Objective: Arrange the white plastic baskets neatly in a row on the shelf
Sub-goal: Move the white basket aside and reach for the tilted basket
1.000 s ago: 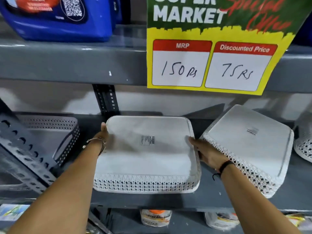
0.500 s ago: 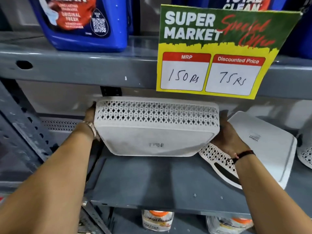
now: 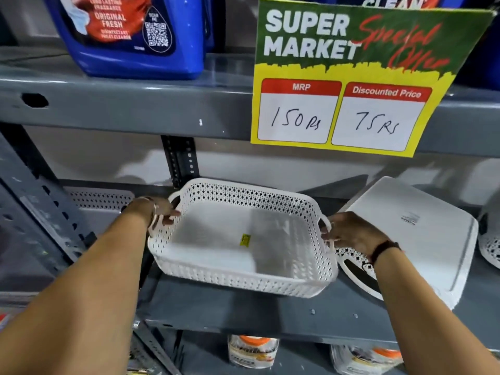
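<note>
A white perforated plastic basket (image 3: 238,239) is upright, opening up, just above the grey middle shelf (image 3: 243,312), tilted slightly toward me. My left hand (image 3: 159,209) grips its left handle and my right hand (image 3: 349,234) grips its right handle. A yellow sticker lies on its inside floor. To the right a second white basket (image 3: 416,234) lies upside down and tilted, its rim partly behind my right wrist. A third basket (image 3: 489,239) shows at the right edge. Another basket (image 3: 100,207) stands upright at the far left of the shelf.
A yellow and green price sign (image 3: 349,85) hangs from the upper shelf edge above the basket. Blue detergent bottles (image 3: 130,33) stand on the upper shelf. A slotted upright post (image 3: 181,161) is behind the basket. Packets (image 3: 251,350) sit on the shelf below.
The basket lay upside down on the shelf, was lifted and tipped with its base toward me, and now is turned upright with both hands on its handles.
</note>
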A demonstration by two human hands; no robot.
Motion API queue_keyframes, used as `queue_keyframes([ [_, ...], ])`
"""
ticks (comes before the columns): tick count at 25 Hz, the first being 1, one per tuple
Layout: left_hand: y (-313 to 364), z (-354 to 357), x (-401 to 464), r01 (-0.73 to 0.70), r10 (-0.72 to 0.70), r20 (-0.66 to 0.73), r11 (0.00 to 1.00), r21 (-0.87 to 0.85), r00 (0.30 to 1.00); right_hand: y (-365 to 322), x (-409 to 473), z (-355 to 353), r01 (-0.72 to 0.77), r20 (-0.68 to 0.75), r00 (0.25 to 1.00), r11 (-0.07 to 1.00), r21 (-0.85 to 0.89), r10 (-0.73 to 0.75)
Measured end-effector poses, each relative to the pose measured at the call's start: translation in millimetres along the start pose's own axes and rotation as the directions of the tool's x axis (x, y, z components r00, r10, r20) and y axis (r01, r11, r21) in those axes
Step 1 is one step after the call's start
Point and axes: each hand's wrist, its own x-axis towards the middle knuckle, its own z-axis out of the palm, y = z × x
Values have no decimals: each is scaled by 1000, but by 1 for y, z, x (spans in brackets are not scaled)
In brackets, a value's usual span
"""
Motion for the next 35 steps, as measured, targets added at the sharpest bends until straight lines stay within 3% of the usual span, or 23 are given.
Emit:
queue_keyframes([
  [5, -24, 16, 6, 30, -50, -104, 981, -191, 993, 9, 8, 11, -62, 1, 998, 989, -131, 63],
  [10, -19, 22, -3, 23, -17, -153, 999, 37, 988, 8, 9, 10, -78, 33, 996, 974, -213, 87],
  [14, -14, 24, -9, 49, -12, -130, 959, 280, 991, 7, 6, 8, -124, 105, 984, 975, -186, 145],
  [27, -11, 29, -30, 162, -108, -177, 930, 329, 978, 14, 5, -3, -142, 269, 943, 969, -200, 194],
  [30, 1, 36, -21, 130, 5, -368, 931, 342, 930, 12, 6, -16, -127, 184, 967, 958, -256, 177],
  [32, 27, 52, -14, 1, 179, -432, 924, 383, 884, 8, 3, -36, -30, 29, 999, 974, -226, 38],
  [35, 80, 106, -16, -188, 351, -300, 868, 460, 887, 16, 3, -84, 100, -230, 964, 983, -156, -134],
])
